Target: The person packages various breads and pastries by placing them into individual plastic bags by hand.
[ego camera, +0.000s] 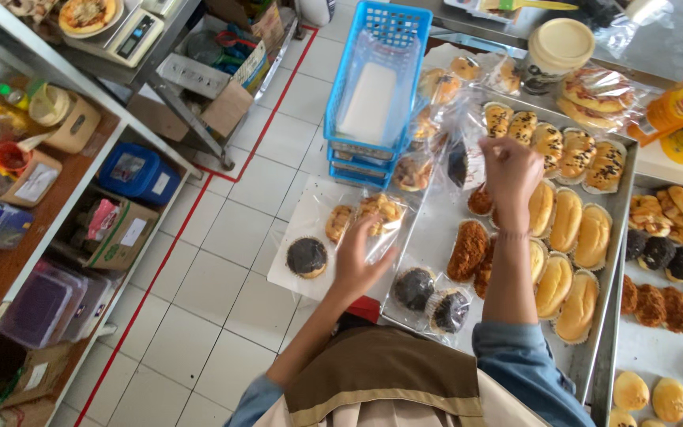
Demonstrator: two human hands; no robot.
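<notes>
White floor tiles with red lines spread below you, shelves of clutter along the left. Before you lies a big metal tray (622,237) of buns, with a second tray (642,348) at the right and a stack of blue baskets (373,79) above. Your right hand (510,168) is clenched over the tray, pinching the top of a clear plastic bag (458,146) that hangs upright beside the chocolate-sprinkled buns. Your left hand (361,257) grasps a bagged bun (379,209) near the tray's left edge, just beside a dark chocolate bun (307,256) on a white sheet.
</notes>
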